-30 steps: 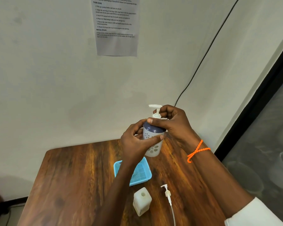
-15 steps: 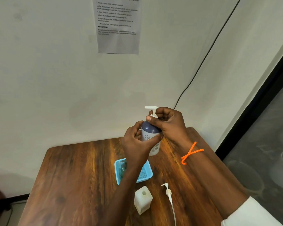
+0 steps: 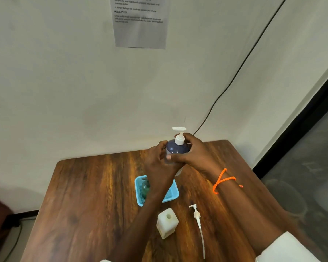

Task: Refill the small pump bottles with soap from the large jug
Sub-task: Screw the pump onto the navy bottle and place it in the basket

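Observation:
A large soap bottle [image 3: 176, 148] with a dark blue shoulder and white pump head stands upright at the far side of the wooden table [image 3: 95, 195]. My left hand [image 3: 159, 161] wraps its body from the left. My right hand [image 3: 193, 154] grips it from the right, thumb across the front. A small white square bottle [image 3: 167, 223] stands open near the front, its loose pump [image 3: 197, 216] with a long tube lying on the table to its right.
A blue mesh basket [image 3: 173, 193] sits mid-table under my left forearm, with a greenish bottle [image 3: 145, 187] lying in it. A paper sheet [image 3: 140, 23] and a black cable [image 3: 235, 76] are on the wall behind. Right of the table is a dark glass panel.
My right hand has dropped from the pump collar to the bottle's body, leaving the pump head exposed. The bottle sits a little lower.

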